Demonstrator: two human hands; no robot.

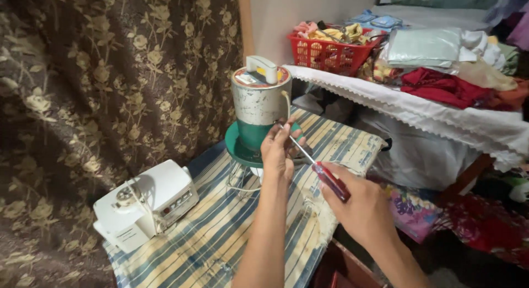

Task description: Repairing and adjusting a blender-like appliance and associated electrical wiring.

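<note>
- Curtain: dark brown woven fabric with a pale gold floral pattern, hanging in soft folds behind and to the left of the canister.
- Striped cloth: blue, cream and yellow bands, frayed at its near-right edge, spread under the canister.
- White lace-edged cloth: draped over a raised surface to the right of the canister, bearing folded red, grey and green fabrics.
- Red basket: plastic lattice, rectangular, behind and right of the canister, filled with small soft items.
- Canister: 1 upright cylinder of worn, scuffed cream metal with a green lower section, standing on a round green base; its top carries a round red-and-cream label and a pale handle with a yellow patch.
- White appliance: boxy, glossy plastic with a round dial on top, in front and left of the canister.
- Left hand: fingers touch the canister's lower right side, beside the screwdriver tip; whether they grip anything cannot be told.
- Right hand: clenched around the screwdriver handle, in front and right of the canister.
- Screwdriver: thin metal shaft, translucent red handle, tip at the canister's lower edge.
</note>
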